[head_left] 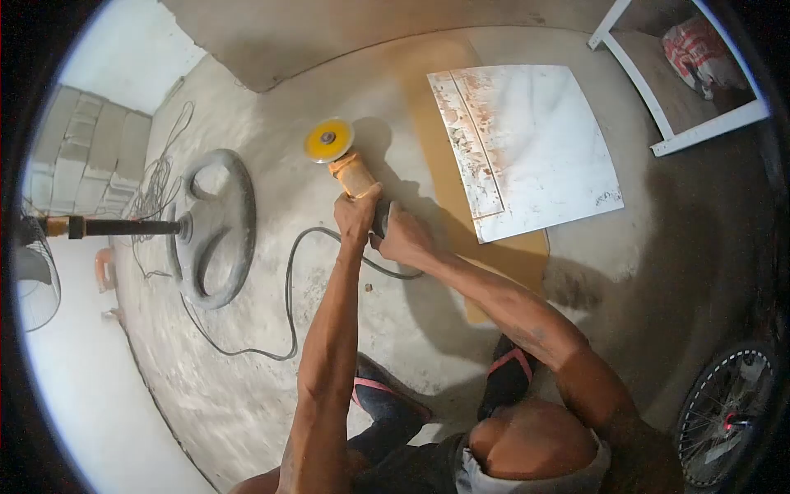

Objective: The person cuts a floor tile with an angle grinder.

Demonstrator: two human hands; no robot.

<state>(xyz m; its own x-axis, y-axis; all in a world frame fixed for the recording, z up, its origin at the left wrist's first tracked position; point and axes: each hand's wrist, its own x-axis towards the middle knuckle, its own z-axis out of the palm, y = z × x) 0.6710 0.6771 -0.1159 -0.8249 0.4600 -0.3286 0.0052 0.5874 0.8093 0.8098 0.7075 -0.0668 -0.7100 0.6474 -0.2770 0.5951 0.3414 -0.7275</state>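
Both my hands are wrapped round an angle grinder (pixel 355 174) with an orange-yellow body and a yellow disc (pixel 328 140) at its far end. My left hand (pixel 356 213) grips it just behind the orange housing. Farther back, my right hand (pixel 403 236) is closed round the dark rear handle (pixel 381 218). The disc faces up, held away from the white panel (pixel 547 140), which lies to the right on a brown board (pixel 436 107). Brown, flaked patches mark the panel's left strip. A black cord (pixel 290 288) trails from the grinder over the floor.
At the left stands a pole fan (pixel 107 227) on a grey looped base (pixel 244 206), with tangled wire (pixel 160 185) behind it and stacked blocks (pixel 95 148) against the wall. A white frame (pixel 642 82) and a red-and-white bag (pixel 699 53) are upper right. A wheel (pixel 724 416) is lower right.
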